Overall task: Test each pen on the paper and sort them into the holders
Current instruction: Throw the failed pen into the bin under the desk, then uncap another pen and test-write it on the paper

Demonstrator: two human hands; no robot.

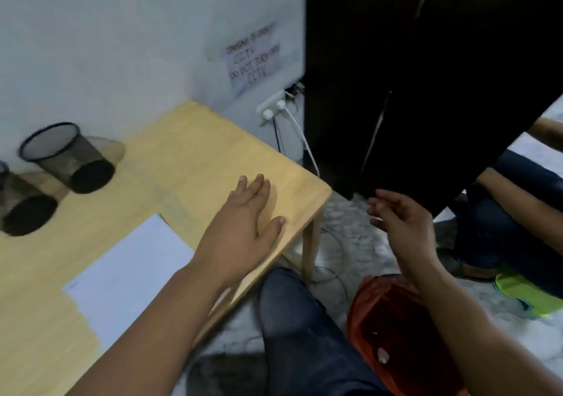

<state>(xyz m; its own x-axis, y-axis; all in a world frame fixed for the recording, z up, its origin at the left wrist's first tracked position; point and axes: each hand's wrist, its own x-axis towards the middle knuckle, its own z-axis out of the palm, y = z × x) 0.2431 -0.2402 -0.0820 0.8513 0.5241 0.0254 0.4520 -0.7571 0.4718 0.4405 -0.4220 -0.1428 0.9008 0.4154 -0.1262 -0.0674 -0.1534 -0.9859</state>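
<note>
Head camera view, blurred. The left hand (249,216) lies flat and empty, fingers spread, on the wooden table (189,152) near its right corner, probably bracing the body. The right hand (402,222) hangs off the table's side above an orange plastic bag (396,328) on the floor, fingers loosely curled and holding nothing, perhaps heading for pens there. No pen is visible. White paper (131,267) lies beside the left forearm; two mesh holders (67,158) stand at far left, apparently empty.

White wall (122,45), dark cabinet (411,75), pale wooden table (189,152), marbled floor (359,243).
</note>
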